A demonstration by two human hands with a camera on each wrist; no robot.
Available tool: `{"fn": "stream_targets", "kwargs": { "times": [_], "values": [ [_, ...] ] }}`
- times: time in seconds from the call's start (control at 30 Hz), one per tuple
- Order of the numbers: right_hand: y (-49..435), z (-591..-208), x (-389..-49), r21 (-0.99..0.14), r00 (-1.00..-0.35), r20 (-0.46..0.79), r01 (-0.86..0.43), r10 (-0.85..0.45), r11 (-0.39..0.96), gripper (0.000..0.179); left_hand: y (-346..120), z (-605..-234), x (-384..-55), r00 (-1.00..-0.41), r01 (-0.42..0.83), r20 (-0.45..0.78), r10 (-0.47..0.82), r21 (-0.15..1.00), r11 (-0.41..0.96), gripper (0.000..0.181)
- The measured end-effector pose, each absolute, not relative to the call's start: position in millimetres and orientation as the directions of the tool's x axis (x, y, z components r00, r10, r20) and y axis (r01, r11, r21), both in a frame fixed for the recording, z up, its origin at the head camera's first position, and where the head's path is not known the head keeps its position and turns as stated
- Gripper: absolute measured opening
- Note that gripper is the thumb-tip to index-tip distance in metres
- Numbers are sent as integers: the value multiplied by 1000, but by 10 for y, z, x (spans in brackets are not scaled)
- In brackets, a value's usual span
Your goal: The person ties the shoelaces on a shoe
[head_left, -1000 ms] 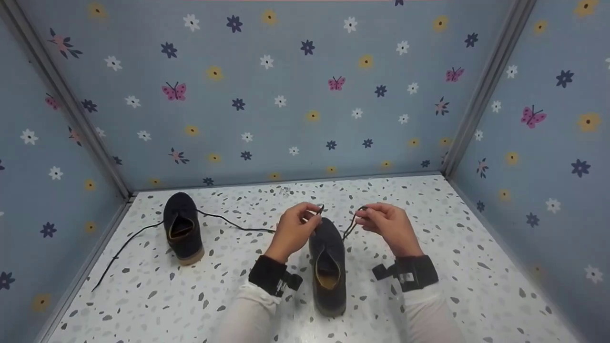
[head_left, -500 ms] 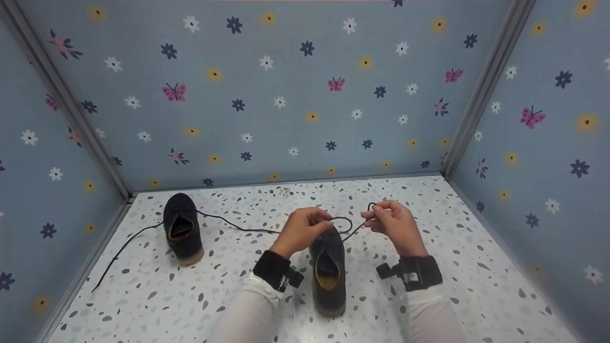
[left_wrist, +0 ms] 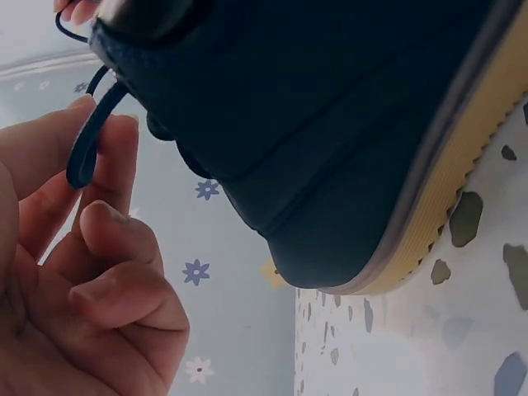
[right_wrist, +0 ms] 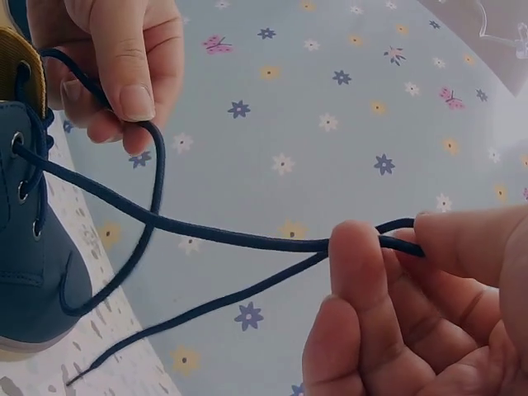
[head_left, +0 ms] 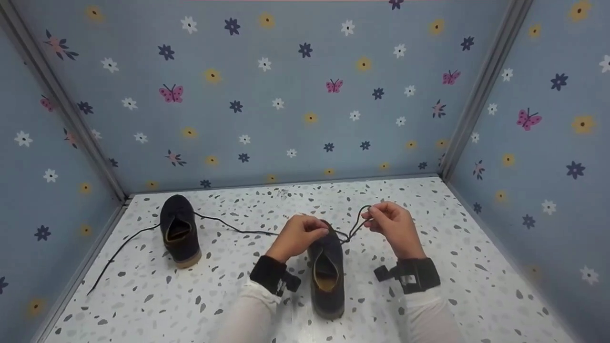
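Note:
A dark navy lace-up shoe [head_left: 329,302] stands on the speckled surface, toe pointing away from me. Over its toe end, my left hand [head_left: 296,236] pinches one shoelace [left_wrist: 85,153] between thumb and forefinger; in the left wrist view the lace folds there. To the right of the shoe, my right hand [head_left: 395,226] pinches the other shoelace [right_wrist: 247,237] between thumb and fingers. That lace runs from an eyelet to the fingertips and doubles back, its loose end hanging down. In the right wrist view, the left hand's lace crosses it beside the shoe.
A second dark shoe [head_left: 178,233] stands at the left, its laces [head_left: 116,252] spread untied to both sides. Flower-patterned blue panels [head_left: 286,95] close off the back and both sides of the speckled white surface [head_left: 228,295].
My left hand has dipped slightly toward the shoe, and the lace loop that arched out to its right has sunk low. From my right hand the lace now hangs in a longer doubled loop.

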State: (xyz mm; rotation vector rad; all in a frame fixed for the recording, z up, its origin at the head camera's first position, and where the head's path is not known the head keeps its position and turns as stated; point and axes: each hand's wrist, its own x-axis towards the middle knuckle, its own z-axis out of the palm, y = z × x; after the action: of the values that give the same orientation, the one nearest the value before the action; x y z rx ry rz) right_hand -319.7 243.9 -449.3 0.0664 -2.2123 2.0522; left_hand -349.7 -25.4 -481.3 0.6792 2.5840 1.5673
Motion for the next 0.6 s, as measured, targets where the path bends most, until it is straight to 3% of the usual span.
{"fn": "stream_targets", "kwargs": {
  "times": [0.6],
  "values": [
    [2305, -4438, -3235, -984, -983, 179, -178, 34, 19, 18, -239, -4952, -3390, -932, 314, 246, 265, 913, 258, 22]
  ]
}}
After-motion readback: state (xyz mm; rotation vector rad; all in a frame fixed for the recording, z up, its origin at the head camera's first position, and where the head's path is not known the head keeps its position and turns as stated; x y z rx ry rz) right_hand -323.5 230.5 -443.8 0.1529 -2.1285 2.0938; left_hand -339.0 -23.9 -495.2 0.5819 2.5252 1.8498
